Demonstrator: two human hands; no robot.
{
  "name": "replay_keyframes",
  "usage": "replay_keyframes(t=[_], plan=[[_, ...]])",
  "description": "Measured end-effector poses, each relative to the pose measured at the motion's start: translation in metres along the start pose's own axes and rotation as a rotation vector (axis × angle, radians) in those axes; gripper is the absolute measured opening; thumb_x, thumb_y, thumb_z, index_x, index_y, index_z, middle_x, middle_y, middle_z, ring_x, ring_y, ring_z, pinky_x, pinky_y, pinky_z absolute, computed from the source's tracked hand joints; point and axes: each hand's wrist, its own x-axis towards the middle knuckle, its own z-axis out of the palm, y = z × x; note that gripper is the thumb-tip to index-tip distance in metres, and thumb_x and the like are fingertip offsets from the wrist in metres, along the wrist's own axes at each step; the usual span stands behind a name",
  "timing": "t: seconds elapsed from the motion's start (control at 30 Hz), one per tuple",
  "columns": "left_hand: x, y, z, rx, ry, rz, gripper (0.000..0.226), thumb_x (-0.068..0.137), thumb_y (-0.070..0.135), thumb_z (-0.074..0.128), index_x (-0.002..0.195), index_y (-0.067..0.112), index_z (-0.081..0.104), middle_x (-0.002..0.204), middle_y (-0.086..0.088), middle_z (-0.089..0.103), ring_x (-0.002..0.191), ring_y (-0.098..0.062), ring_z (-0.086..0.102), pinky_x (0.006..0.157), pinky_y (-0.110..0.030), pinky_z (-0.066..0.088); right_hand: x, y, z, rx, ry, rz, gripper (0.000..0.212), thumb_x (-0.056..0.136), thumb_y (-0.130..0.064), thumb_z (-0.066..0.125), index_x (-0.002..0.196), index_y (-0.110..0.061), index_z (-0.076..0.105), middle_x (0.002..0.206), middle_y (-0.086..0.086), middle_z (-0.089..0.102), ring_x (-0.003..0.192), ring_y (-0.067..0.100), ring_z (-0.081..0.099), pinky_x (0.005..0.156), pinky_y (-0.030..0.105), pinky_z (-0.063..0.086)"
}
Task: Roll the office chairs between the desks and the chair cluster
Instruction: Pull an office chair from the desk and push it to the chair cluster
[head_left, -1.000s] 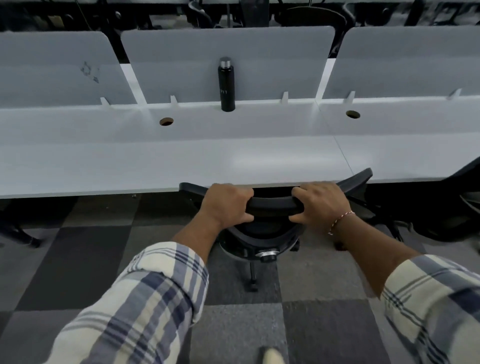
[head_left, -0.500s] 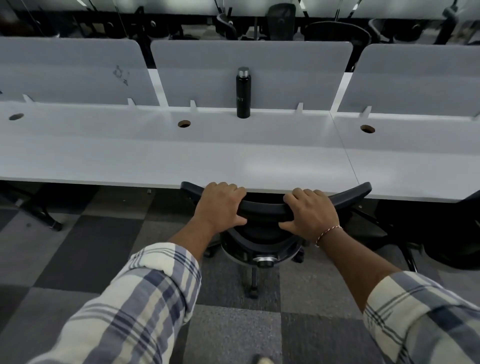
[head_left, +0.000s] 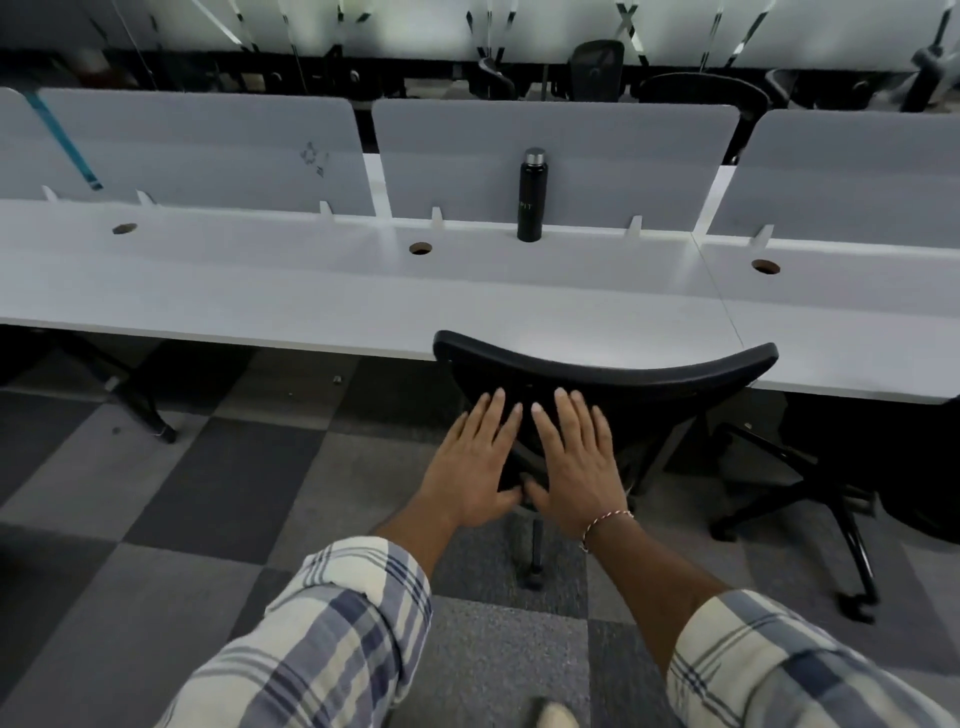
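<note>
Both my hands are out in front of me, side by side, thumbs nearly meeting. My left hand (head_left: 475, 462) is flat, fingers straight and a little spread, and my right hand (head_left: 574, 462) is the same, so neither is gripping anything. They lie against the back of the black office chair (head_left: 649, 384), below its curved top rim; the frame is slightly blurred, so I cannot tell how firmly they press. Just beyond my fingertips that rim sits at the front edge of the white desk (head_left: 311, 296), and the seat is hidden from me. One caster leg of the chair shows below my wrists.

Farther ahead of my right hand, a black bottle (head_left: 531, 195) with a silver cap stands upright at the back of the desk, just in front of a grey divider panel (head_left: 613, 156). A round cable hole (head_left: 420, 248) lies ahead of my left hand. A thin red and white bracelet (head_left: 605, 522) circles my right wrist, and plaid sleeves (head_left: 332, 623) are rolled up on both forearms. To the right of my right hand, the black base of a second chair (head_left: 810, 499) stands on grey checkered carpet tiles (head_left: 234, 493)
</note>
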Motion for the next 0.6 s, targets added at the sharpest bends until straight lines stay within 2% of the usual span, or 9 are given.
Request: replay_keyframes(t=[0.1,0.2,0.33,0.53,0.6], plan=[[-0.046,-0.019,0.012,-0.028,-0.088,-0.061,0.099,0.089,0.063,0.05,0.158,0.019,-0.007,0.165,-0.007,-0.014,0.151,-0.021,-0.015,0.124,-0.042,0.007,-0.014,-0.034,0.012,0.044,-0.092,-0.061,0.101,0.075,-0.05,0.073,0.154,-0.021,0.018,0.163,0.014,0.011,0.151,0.032,0.005,0.12,0.051,0.014],[-0.086,-0.04,0.018,0.003,-0.104,-0.118,0.096,0.091,0.068,0.043,0.158,0.02,-0.006,0.166,-0.006,-0.01,0.152,-0.021,-0.013,0.124,-0.043,0.008,-0.028,-0.069,0.016,0.061,-0.159,-0.103,0.1,0.076,-0.05,0.073,0.155,-0.021,0.018,0.163,0.014,0.012,0.151,0.032,0.006,0.119,0.052,0.02],[-0.137,-0.065,0.015,-0.002,-0.133,-0.18,0.091,0.095,0.067,0.038,0.158,0.019,-0.005,0.166,-0.008,-0.009,0.152,-0.021,-0.013,0.122,-0.041,0.003,-0.036,-0.121,0.02,0.061,-0.214,-0.189,0.095,0.082,-0.05,0.068,0.156,-0.021,0.015,0.164,0.013,0.006,0.151,0.031,0.0,0.121,0.05,0.014],[-0.211,-0.102,0.011,-0.043,-0.137,-0.323,0.086,0.096,0.063,0.036,0.158,0.019,-0.005,0.166,-0.007,-0.01,0.151,-0.021,-0.015,0.121,-0.041,-0.003,-0.041,-0.2,0.021,0.094,-0.249,-0.332,0.091,0.084,-0.044,0.065,0.156,-0.02,0.015,0.163,0.013,0.008,0.151,0.03,0.0,0.12,0.045,0.007],[-0.223,-0.109,0.013,-0.035,-0.138,-0.35,0.085,0.097,0.061,0.038,0.158,0.019,-0.005,0.166,-0.007,-0.009,0.152,-0.021,-0.014,0.122,-0.041,-0.003,-0.04,-0.212,0.021,0.096,-0.271,-0.349,0.09,0.086,-0.042,0.062,0.157,-0.021,0.01,0.164,0.012,0.003,0.151,0.029,-0.005,0.12,0.045,0.005]])
